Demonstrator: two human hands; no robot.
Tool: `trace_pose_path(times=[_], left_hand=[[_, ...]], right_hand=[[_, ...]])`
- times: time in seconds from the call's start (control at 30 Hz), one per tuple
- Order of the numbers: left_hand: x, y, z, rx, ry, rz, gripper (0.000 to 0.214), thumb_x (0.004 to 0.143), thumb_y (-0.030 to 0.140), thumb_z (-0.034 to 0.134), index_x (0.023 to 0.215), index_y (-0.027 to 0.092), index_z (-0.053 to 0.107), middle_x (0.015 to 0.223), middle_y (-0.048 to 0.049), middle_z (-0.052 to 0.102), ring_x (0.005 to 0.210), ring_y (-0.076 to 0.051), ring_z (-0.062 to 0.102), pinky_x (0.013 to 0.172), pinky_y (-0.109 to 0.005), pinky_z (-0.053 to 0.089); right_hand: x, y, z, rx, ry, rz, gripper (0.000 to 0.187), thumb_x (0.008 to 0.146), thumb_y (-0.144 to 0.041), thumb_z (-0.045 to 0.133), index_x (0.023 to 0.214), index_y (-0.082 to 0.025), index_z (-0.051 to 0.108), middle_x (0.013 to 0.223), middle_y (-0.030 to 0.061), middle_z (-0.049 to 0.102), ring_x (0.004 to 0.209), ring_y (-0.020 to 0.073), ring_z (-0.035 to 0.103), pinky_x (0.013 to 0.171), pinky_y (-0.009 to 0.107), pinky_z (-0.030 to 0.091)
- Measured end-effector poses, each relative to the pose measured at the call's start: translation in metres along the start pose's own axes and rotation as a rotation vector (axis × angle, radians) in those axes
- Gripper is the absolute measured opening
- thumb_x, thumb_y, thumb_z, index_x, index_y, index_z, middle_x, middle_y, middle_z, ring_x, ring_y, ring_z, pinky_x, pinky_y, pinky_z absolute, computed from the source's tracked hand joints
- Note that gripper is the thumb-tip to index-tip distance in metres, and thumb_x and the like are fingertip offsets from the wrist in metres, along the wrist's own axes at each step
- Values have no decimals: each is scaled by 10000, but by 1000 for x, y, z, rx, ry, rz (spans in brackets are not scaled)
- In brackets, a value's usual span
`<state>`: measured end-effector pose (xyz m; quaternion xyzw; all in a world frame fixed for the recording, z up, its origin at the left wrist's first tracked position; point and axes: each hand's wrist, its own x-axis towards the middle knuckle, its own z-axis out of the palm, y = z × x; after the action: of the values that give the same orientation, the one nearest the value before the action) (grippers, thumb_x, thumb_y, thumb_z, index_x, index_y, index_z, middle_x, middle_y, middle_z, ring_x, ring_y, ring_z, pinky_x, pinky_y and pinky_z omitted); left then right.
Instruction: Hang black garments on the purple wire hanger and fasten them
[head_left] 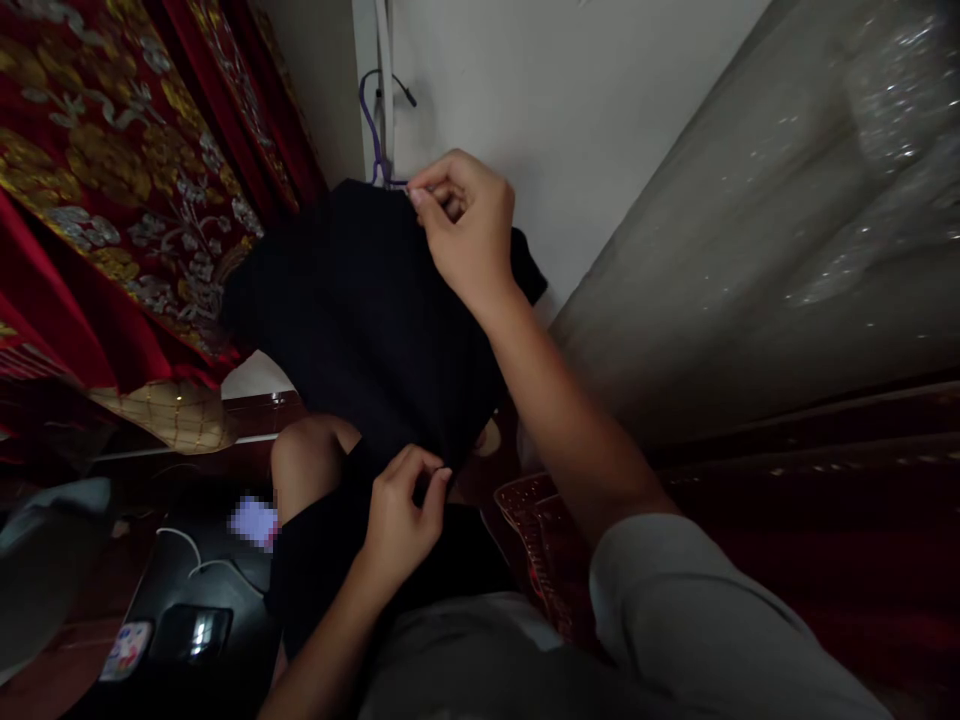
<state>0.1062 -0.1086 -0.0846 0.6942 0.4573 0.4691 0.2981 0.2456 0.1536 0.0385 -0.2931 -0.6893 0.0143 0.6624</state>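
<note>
A black short-sleeved shirt [360, 290] hangs in front of me on a purple hanger [369, 115]. At its neckline, just right of the hanger's neck, my right hand [469, 220] is closed, thumb and fingertips pinching the fabric edge. Lower down, near the shirt's bottom, my left hand [409, 505] is also closed, with thumb and forefinger curled together on the dark cloth. Exactly what lies between those left fingertips is hard to see against the black. The shirt's right side is partly hidden behind my right hand and forearm.
Red drapery with gold and silver flowers [112, 150] hangs at left. A white wall [525, 90] stands behind the hanger, and plastic-covered grey material [750, 250] slants at right. At lower left, a black surface [202, 520] bears a dark phone [191, 632] and white cable [225, 565].
</note>
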Motion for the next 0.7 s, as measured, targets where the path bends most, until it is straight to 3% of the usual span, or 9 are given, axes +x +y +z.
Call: trace_pose_path(times=[0.07,0.13,0.3,0.43,0.53,0.7], left_hand=[[11,0,-10,43,-81,42,102,993,195,625,894,183,650,854,-39,678,795,-169,657,725,-262,488],[35,4,-24,64,-89,116,63,999,222,637,988,191,690,950,-66,722,878,-192,689,791,-293,522],[141,22,-59,97,208,383,249,1034,351,618,1237,215,665,994,-61,706,894,-192,691,824,-321,530],[207,32,-71,128,231,463,327,985,518,678,1117,219,667,884,-19,658,853,-186,678,799,-326,519],[218,35,-67,148,220,522,410,986,617,614,938,210,611,782,8,596,743,-135,631,733,-292,500],[210,35,-51,82,264,409,486,1008,674,480,972,196,562,815,-7,569,791,-154,673,690,-282,488]], right_hand=[[-7,-11,-3,-4,-34,25,386,1025,-559,542,955,-195,649,727,-32,583,665,87,617,686,240,547],[-17,-24,-7,-9,-61,62,329,1013,-518,601,948,-200,653,723,-26,596,669,99,622,687,246,558],[-34,-43,-18,22,-108,78,253,995,-465,652,951,-217,679,752,-11,648,683,127,644,704,276,587],[-33,-51,-29,34,-119,47,280,1015,-481,612,984,-216,697,810,6,679,756,149,675,786,320,604],[-35,-46,-28,58,-105,3,310,1036,-499,566,1006,-221,700,902,36,694,901,184,704,883,368,596],[-61,-14,0,28,-68,-55,391,1095,-475,399,999,-222,681,922,63,672,929,198,700,866,380,582]])
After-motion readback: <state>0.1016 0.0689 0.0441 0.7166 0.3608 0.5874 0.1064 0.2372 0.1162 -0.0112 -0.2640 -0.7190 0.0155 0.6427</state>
